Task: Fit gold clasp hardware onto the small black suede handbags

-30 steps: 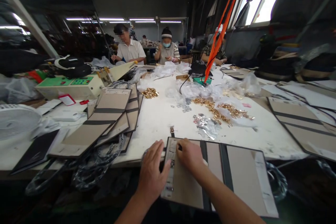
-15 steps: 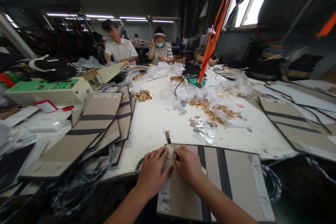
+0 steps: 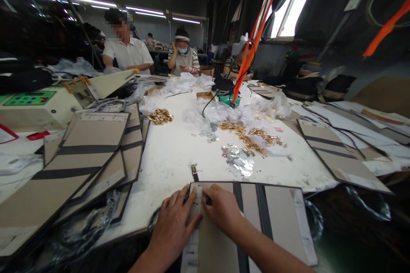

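Observation:
A beige panel with dark bands (image 3: 283, 211) lies in front of me, at the near edge of the table. My left hand (image 3: 174, 222) rests along its left edge, fingers stretched out and thumb apart, next to the whitish strip (image 3: 194, 239). Close beside it, my right hand (image 3: 221, 209) is closed low over the panel. Its fingers wrap round a small tool; a pale rounded end (image 3: 242, 214) shows behind the hand, and its tip is hidden. A short dark strap with a gold-coloured metal fitting (image 3: 194, 170) sticks out past the panel's far edge.
Similar panels are stacked at left (image 3: 92, 132) and lie at right (image 3: 323, 140). Gold-coloured metal pieces (image 3: 160, 116) and flat silvery pieces (image 3: 238, 160) cover parts of the white table (image 3: 179, 149). A machine with a green panel (image 3: 38, 104) stands left. Several people sit across the table.
The camera view has shifted to the right, so the scene sits further left. Both hands stay at the panel's left edge, in nearly the same pose.

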`<state>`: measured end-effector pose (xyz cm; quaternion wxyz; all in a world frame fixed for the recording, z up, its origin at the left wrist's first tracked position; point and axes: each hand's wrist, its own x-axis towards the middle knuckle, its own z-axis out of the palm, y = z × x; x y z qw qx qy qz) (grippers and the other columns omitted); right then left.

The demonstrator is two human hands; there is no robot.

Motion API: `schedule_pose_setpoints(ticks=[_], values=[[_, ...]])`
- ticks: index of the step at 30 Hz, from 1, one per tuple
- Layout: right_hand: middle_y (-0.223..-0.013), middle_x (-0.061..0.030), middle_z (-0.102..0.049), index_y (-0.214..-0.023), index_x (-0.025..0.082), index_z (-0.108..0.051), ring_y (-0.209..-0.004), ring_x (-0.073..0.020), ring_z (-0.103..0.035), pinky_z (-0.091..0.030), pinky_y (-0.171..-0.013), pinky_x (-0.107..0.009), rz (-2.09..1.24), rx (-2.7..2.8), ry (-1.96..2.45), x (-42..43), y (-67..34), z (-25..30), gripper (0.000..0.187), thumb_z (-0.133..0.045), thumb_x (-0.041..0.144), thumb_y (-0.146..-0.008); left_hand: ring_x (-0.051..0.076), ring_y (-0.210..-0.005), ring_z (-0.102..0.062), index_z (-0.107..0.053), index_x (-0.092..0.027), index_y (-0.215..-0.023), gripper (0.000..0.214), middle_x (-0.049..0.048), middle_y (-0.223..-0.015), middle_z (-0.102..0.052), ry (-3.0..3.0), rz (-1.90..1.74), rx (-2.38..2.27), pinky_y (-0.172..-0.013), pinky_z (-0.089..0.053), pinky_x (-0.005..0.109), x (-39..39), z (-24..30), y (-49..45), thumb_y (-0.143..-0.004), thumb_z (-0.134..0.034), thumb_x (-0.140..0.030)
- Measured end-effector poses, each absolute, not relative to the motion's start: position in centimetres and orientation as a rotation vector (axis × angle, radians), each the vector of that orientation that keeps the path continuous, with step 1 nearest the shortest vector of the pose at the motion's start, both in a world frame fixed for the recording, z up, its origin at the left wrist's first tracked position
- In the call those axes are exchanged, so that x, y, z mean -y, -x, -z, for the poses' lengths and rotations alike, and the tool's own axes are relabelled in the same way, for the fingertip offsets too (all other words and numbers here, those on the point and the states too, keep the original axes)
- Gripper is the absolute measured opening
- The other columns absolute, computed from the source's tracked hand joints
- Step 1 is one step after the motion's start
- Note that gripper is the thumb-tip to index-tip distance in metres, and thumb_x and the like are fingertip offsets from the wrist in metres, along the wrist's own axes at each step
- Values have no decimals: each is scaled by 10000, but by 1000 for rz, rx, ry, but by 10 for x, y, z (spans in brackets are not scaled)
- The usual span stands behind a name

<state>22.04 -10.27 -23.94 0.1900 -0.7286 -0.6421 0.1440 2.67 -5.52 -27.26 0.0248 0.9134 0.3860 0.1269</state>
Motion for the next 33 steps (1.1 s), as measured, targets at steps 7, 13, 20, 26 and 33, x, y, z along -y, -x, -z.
schedule_pose_setpoints(ticks=[7, 13, 20, 26, 33], values=[[-910, -67, -779, -863, 237, -780, -885, -255, -691, -379, -687, -307, -324, 1478, 2460, 89, -327, 225, 227, -642, 412, -904, 311, -1350, -495, -495, -329, -1522, 602, 64, -1519, -554, -2690, -473, -1180, -1104, -408, 490, 55, 271, -24, -946, -649, -410], [-891, -73, -766, -839, 234, -753, -863, -257, -677, -343, -648, -301, -314, 1405, 2568, 80, -342, 238, 184, -643, 378, -869, 309, -1336, -487, -505, -299, -1514, 607, 82, -1474, -571, -2606, -452, -1164, -1104, -388, 493, 54, 268, -25, -933, -662, -378], [-767, -32, -741, -871, 219, -748, -768, -213, -693, -439, -708, -294, -428, 1451, 2450, 87, -341, 224, 222, -581, 363, -890, 305, -1325, -474, -527, -296, -1486, 642, 76, -1463, -571, -2457, -469, -1154, -1113, -358, 497, 58, 259, -23, -885, -733, -393], [-665, 11, -677, -998, 196, -770, -585, -170, -617, -451, -598, -280, -798, 1403, 2093, 85, -292, 198, 298, -655, 425, -846, 299, -1317, -477, -547, -301, -1459, 693, 72, -1430, -585, -2377, -582, -1159, -1105, -357, 486, 59, 266, -24, -824, -800, -416], [-516, 38, -578, -940, 171, -786, -480, -123, -502, -375, -509, -244, -1152, 1505, 1905, 62, -223, 213, 232, -640, 299, -813, 302, -1273, -494, -546, -283, -1441, 734, 75, -1401, -596, -2369, -620, -1152, -1073, -380, 492, 61, 265, -24, -782, -837, -424]])
